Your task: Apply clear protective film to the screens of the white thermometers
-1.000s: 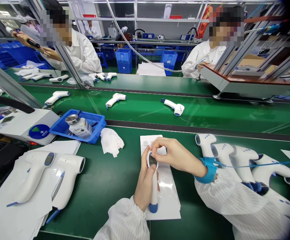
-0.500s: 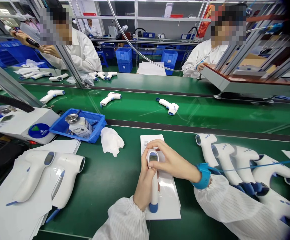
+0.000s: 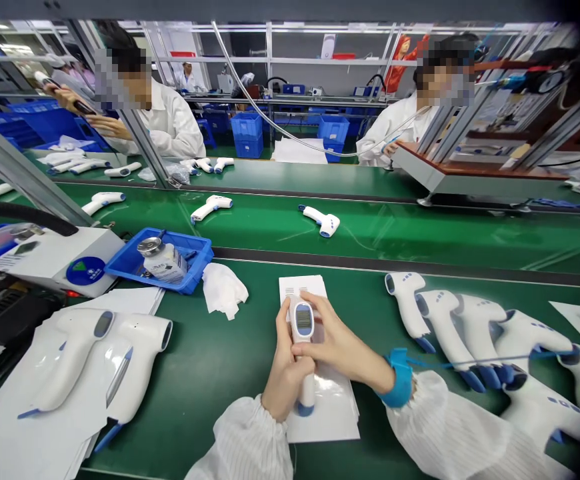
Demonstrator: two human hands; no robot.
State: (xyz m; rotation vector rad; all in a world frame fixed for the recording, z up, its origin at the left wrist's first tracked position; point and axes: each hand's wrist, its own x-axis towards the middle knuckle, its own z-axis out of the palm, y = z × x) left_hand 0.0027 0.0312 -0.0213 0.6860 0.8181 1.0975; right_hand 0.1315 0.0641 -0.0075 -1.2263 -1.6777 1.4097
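Note:
A white infrared thermometer (image 3: pixel 303 319) with a small grey display and a blue handle end is held in front of me. My left hand (image 3: pixel 286 373) wraps around its handle from the left. From the right, my right hand (image 3: pixel 337 343) grips the head, with the thumb just below the display and the fingers at its top and far side. Beneath the thermometer lie white printed sheets (image 3: pixel 337 420), partly glossy. A blue wrist strap (image 3: pixel 399 378) with a thin cord sits on my right wrist.
Several thermometers (image 3: pixel 443 317) lie at the right; two more (image 3: pixel 137 360) rest on papers at the left. A blue tray (image 3: pixel 190 283) holds a metal-topped bottle (image 3: pixel 164 260), beside a crumpled cloth (image 3: pixel 224 290). Beyond runs a green conveyor (image 3: pixel 260 230) carrying thermometers. Two people in white coats sit opposite.
My right thumb and fingers have shifted off the display, which shows more fully now. The thermometers on the conveyor have moved slightly left in view, and the camera has tilted a little.

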